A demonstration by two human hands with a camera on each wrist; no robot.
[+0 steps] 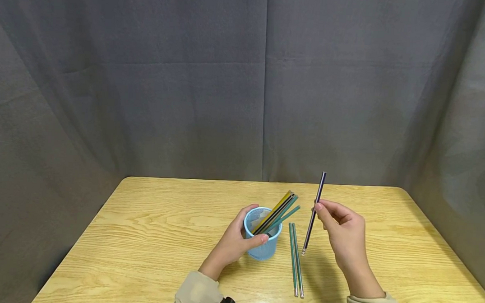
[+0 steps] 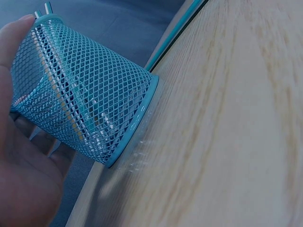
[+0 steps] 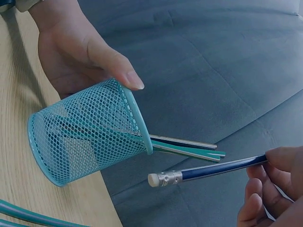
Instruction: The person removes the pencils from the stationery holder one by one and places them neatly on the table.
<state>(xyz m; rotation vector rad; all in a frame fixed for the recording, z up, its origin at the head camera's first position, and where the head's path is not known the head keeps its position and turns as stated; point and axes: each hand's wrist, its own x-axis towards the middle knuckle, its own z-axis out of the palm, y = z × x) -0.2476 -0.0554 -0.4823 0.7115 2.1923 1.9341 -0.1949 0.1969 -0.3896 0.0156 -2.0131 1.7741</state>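
Note:
A light blue mesh pencil cup [image 1: 262, 249] stands on the table, and my left hand [image 1: 236, 239] grips it round the side with the thumb at its rim. Several pencils [image 1: 276, 214], yellow, dark and green, lean out of the cup toward the right. To the right of the cup, my right hand [image 1: 346, 233] pinches a dark blue pencil [image 1: 320, 191] between thumb and fingers. That pencil is held above the table, tilted, its white eraser [image 3: 154, 179] pointing down. In the right wrist view the eraser is near the cup's pencils.
Two green pencils [image 1: 296, 262] lie side by side on the wooden table [image 1: 153, 238], between the cup and my right hand. Grey curtains [image 1: 188, 99] hang behind the table and at both sides.

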